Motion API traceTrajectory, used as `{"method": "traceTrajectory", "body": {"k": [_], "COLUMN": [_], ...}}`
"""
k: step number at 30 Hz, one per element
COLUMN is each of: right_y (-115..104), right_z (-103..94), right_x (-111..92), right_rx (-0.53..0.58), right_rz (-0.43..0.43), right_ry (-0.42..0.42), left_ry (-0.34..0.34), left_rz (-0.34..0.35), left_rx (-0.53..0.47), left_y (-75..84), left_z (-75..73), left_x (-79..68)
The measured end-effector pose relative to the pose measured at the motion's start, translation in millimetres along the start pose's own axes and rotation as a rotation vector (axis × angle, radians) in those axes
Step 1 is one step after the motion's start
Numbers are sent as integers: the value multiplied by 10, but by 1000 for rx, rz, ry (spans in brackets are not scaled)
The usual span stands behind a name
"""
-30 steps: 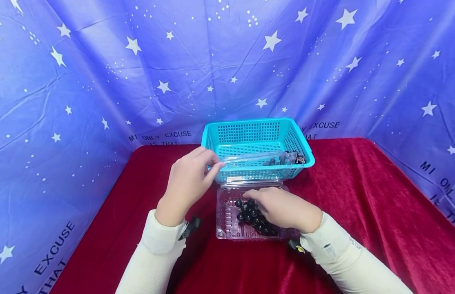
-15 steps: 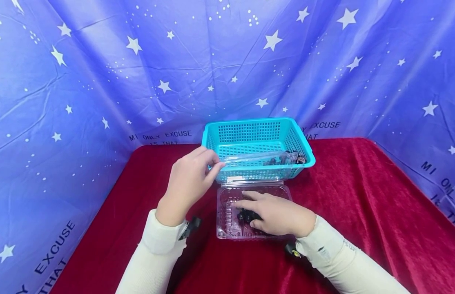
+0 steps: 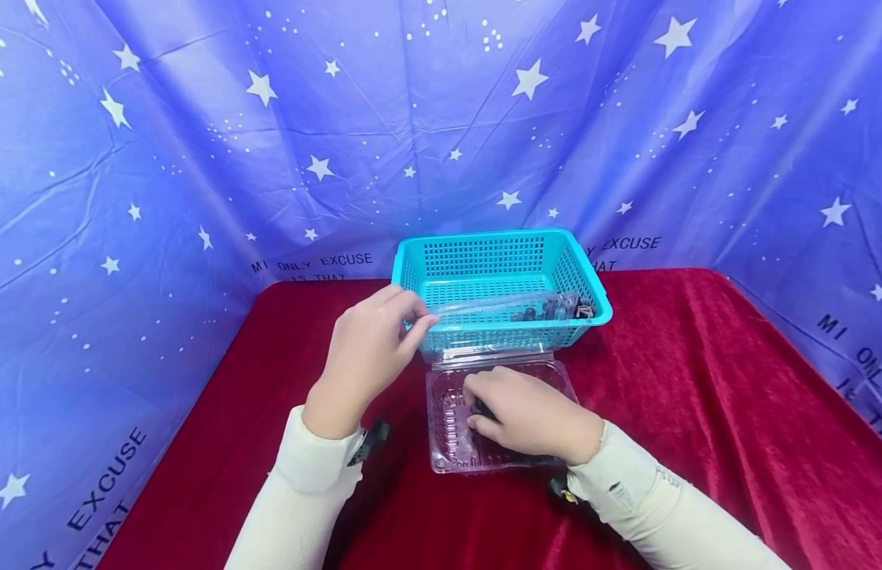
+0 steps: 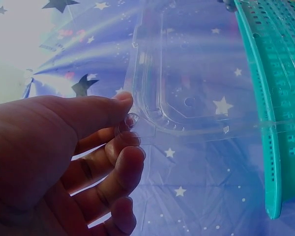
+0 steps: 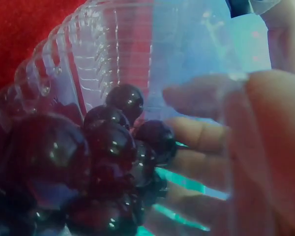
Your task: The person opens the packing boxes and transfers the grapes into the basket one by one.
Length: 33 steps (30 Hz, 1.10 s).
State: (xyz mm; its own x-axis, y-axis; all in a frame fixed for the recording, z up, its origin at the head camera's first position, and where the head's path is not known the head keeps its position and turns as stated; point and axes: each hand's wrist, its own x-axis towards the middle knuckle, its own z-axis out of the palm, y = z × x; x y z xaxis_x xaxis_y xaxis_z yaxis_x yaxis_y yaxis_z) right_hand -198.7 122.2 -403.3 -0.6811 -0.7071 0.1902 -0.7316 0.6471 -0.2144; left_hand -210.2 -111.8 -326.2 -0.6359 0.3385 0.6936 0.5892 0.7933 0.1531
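A clear plastic clamshell box stands with its lid raised against the basket and its base point(image 3: 451, 459) on the table. Thumb and fingertips of my left hand point(image 3: 370, 352) pinch a corner tab of the lid point(image 4: 174, 130). My right hand point(image 3: 534, 416) is down in the base, fingers curled about a bunch of dark grapes point(image 5: 110, 142). From the head view the hand covers most of that bunch, leaving a few dark grapes point(image 3: 483, 408) showing between thumb and fingers. Close up, the fingers point(image 5: 199, 132) lie against one side of the bunch.
Behind the box is a turquoise perforated basket point(image 3: 484, 259), with dark grapes point(image 3: 530, 314) at its right end, seen partly through the lid. A red velvet cloth point(image 3: 683, 380) covers the table. Blue star-printed curtains point(image 3: 384, 119) hang around it.
My right hand's fingers went from spread over the grapes to curled around them. The box base has shifted slightly right and towards me. My left hand keeps its pinch on the lid.
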Motion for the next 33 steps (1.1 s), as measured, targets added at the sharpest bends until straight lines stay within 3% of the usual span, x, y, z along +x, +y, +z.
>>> {"method": "traceTrajectory", "body": {"k": [5, 16, 27, 33], "right_y": [-6, -7, -11, -37], "right_z": [18, 16, -19, -98], "right_x": [12, -28, -74, -90], "right_rx": [-47, -97, -130, -154], "right_rz": [-12, 10, -38, -26], "right_ry": [40, 12, -10, 22], "left_ry": [-3, -7, -19, -46], "left_rz": [-1, 2, 22, 29], "left_rx": [5, 0, -74, -101], "left_y": [-2, 2, 2, 17], "left_z": [1, 13, 29, 18], "left_x": [2, 12, 7, 3]}}
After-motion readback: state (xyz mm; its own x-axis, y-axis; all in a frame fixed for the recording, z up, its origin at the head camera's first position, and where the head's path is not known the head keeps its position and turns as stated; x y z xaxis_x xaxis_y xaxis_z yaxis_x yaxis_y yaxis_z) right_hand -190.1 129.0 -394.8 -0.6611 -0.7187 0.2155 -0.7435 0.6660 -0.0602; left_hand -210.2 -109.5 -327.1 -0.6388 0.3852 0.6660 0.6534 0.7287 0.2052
